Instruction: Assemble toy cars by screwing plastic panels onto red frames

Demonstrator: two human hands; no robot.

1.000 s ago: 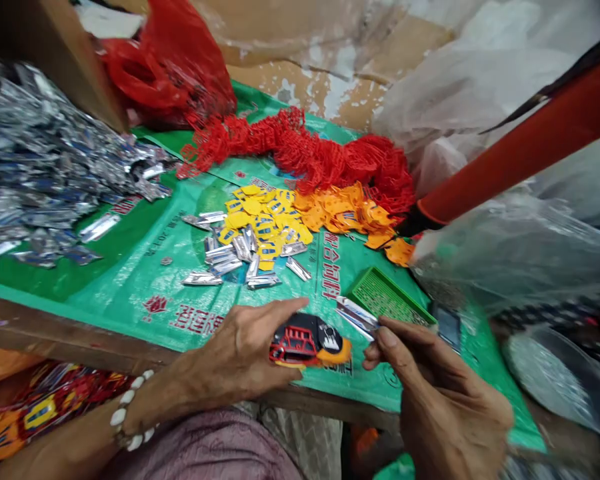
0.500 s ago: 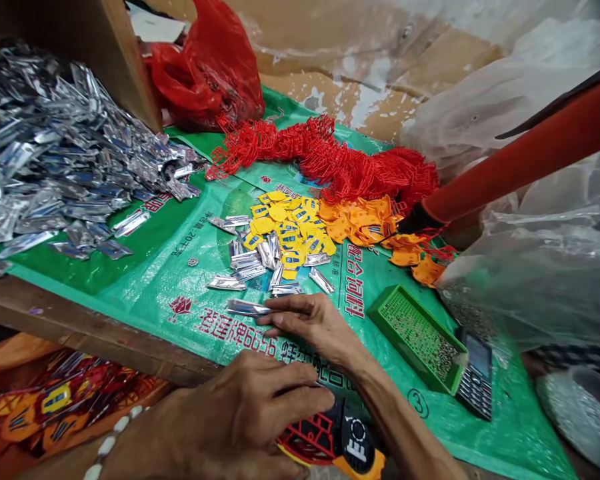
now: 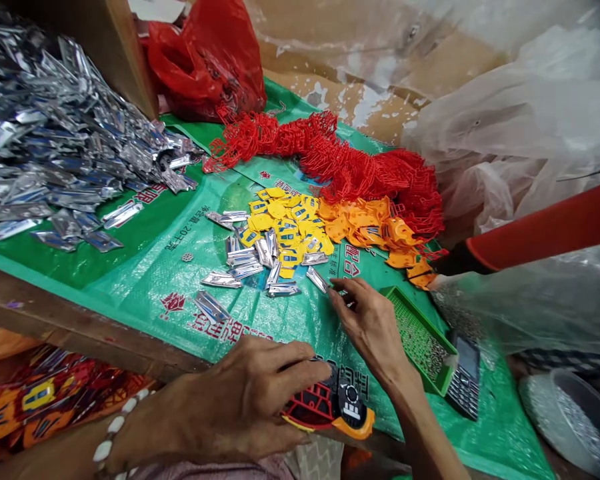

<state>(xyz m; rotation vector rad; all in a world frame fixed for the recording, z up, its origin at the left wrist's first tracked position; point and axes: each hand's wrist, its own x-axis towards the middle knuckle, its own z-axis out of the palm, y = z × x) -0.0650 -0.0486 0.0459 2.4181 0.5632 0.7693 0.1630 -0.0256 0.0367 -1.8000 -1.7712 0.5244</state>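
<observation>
Nearest the camera, the left hand [image 3: 245,400] lies palm down at the front edge of the worktop [image 3: 130,287], which is covered by a green woven plastic sheet printed with red characters. Its fingers are closed over one end of a small assembled plastic piece [image 3: 333,407]. The piece has a red lattice body, a black middle section with white markings, and an orange rim at the far end. A white bead bracelet [image 3: 113,427] circles the left wrist.

The right hand [image 3: 373,327] stretches forward over the sheet, fingertips drawn together at the near end of a narrow silver metal strip [image 3: 318,279]. Whether they pinch it or only touch it cannot be told.

Just beyond the strip lies a scatter of similar silver strips [image 3: 245,257], then flat yellow tags [image 3: 280,217], flat orange tags [image 3: 370,230] and a long heap of red plastic lattice pieces [image 3: 340,160]. A large heap of silver foil pieces [image 3: 55,147] fills the left side. A shallow green plastic tray [image 3: 443,385] sits just right of the right hand, with a dark keypad phone [image 3: 463,383] touching its far side.
</observation>
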